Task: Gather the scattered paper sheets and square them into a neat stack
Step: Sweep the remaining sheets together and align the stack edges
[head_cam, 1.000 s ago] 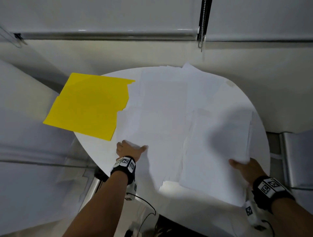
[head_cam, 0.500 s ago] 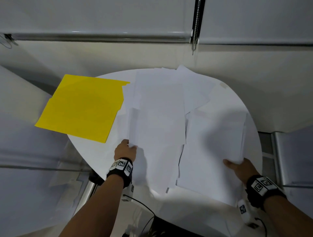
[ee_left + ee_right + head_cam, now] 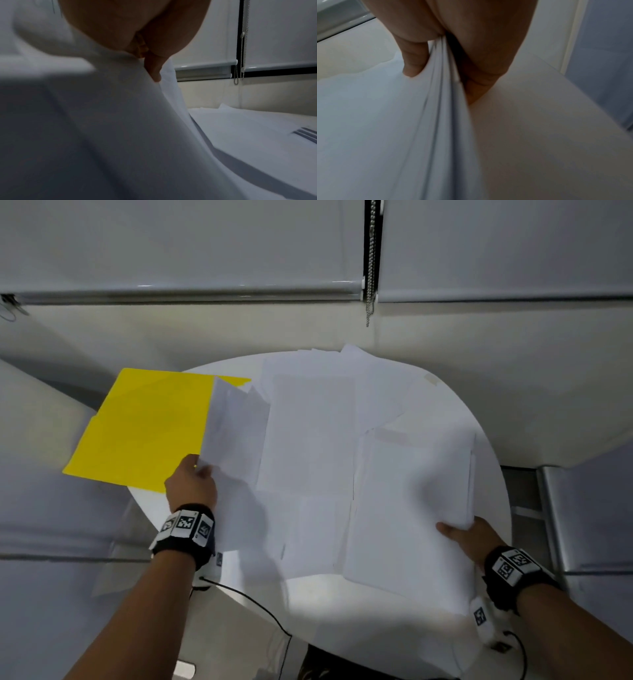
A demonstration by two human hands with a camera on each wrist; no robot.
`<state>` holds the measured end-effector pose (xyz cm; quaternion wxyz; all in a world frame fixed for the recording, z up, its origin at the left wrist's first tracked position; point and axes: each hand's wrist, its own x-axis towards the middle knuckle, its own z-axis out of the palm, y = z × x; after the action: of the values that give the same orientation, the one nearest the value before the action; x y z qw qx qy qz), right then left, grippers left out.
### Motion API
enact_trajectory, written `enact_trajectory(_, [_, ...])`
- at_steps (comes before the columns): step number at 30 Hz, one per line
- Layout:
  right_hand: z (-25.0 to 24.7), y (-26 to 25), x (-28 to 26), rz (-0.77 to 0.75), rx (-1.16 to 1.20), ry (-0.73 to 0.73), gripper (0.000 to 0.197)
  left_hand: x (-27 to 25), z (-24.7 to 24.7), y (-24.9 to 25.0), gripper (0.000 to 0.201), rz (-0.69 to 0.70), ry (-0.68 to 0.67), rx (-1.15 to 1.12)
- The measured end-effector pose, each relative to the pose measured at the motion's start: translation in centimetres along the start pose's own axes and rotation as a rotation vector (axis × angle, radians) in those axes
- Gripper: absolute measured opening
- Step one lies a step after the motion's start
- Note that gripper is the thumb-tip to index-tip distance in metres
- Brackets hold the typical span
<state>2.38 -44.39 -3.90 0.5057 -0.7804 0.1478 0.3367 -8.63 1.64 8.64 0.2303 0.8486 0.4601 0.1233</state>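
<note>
White paper covers most of the round table [image 3: 342, 604]. Loose sheets [image 3: 308, 440] overlap across its middle and far side, their long edges running mostly away from the person, and a yellow folder [image 3: 144, 426] hangs off the far-left rim.

The right hand [image 3: 474, 537] holds a gathered bundle [image 3: 411, 501] at its near right corner. In the right wrist view the thumb lies on top and the fingers [image 3: 476, 86] are curled underneath, clamped on several layered edges. This bundle lies flat over the right half of the table, long axis pointing away from the person.

The left hand [image 3: 191, 484] has lifted a few sheets [image 3: 233, 433] by their near left corner. They stand tilted up on edge, partly hiding the folder behind them. In the left wrist view the fingers [image 3: 154, 67] are pressed together on the paper edge. The picture is blurred, so how many sheets are caught there cannot be told; probably only two or three.

What matters for the next move is that the lifted sheets lie to the left of the bundle, with the loose middle sheets in between. The left hand is the nearer one to both. In my judgement it should carry its sheets rightward, keeping their long axis parallel to the bundle's, and lay them on top. The middle sheets remain to be gathered, and nothing is squared yet.
</note>
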Motion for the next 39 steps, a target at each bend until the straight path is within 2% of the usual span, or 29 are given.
enact_trajectory(4, [0.0, 0.0, 0.2, 0.016, -0.007, -0.009, 0.046, 0.7, -3.1, 1.3, 0.027, 0.072, 0.201, -0.015])
enact_trajectory(7, [-0.1, 0.0, 0.0, 0.023, -0.004, -0.003, 0.048, 2.0, -4.5, 1.9, 0.026, 0.188, 0.334, -0.105])
enact_trajectory(11, [-0.2, -0.1, -0.2, 0.018, 0.004, -0.004, 0.05, 2.8, -5.3, 3.9, 0.04, 0.207, 0.455, -0.195])
enact_trajectory(15, [-0.2, -0.1, -0.4, 0.003, -0.024, 0.003, 0.048, 2.3, -4.7, 6.2, 0.016, 0.241, 0.483, -0.452])
enact_trajectory(18, [-0.2, -0.3, -0.8, -0.039, -0.048, -0.012, 0.047, -1.6, -2.4, 8.6, 0.016, 0.302, 0.241, -0.444])
enact_trajectory(20, [-0.3, -0.6, -1.3, -0.054, -0.047, -0.007, 0.046, -4.5, 1.3, 8.9, 0.013, 0.299, 0.039, -0.431])
enact_trajectory(23, [-0.3, -0.7, -1.9, -0.065, -0.016, -0.012, 0.051, -7.0, 7.8, 7.3, 0.027, 0.104, -0.305, -0.424])
enact_trajectory(25, [-0.3, -0.7, -2.0, -0.049, 0.035, 0.007, 0.056, -8.9, 11.0, 6.4, 0.031, 0.01, -0.485, -0.338])
enact_trajectory(27, [-0.4, -0.6, -1.9, -0.025, 0.13, 0.036, 0.07, -11.0, 13.0, 6.1, 0.039, -0.047, -0.57, -0.199])
enact_trajectory(28, [-0.3, -0.3, -1.8, -0.011, 0.186, 0.038, 0.085, -12.0, 13.2, 6.4, 0.042, -0.058, -0.611, -0.174])
enact_trajectory(29, [-0.3, 0.1, -1.4, 0.001, 0.224, 0.03, 0.099, -12.7, 13.6, 6.5, 0.043, -0.062, -0.651, -0.15])
enact_trajectory(30, [-0.4, 0.3, -1.2, 0.012, 0.241, 0.023, 0.104, -13.2, 13.9, 6.7, 0.043, -0.038, -0.681, -0.129])
enact_trajectory(32, [-0.4, 0.4, -1.2, -0.007, 0.231, -0.012, 0.088, -13.8, 14.9, 7.0, 0.034, 0.081, -0.725, -0.083])
enact_trajectory(34, [-0.5, 0.1, -1.5, -0.011, 0.208, -0.028, 0.07, -14.2, 15.7, 7.5, 0.014, 0.244, -0.79, -0.02])
enact_trajectory(36, [-0.6, -0.2, -1.6, -0.02, 0.172, -0.027, 0.055, -14.3, 16.3, 8.0, 0.017, 0.369, -0.826, 0.056])
enact_trajectory(39, [-0.9, -0.5, -2.0, -0.056, 0.114, 0.032, 0.046, -13.3, 16.8, 8.2, 0.02, 0.39, -0.863, 0.098])
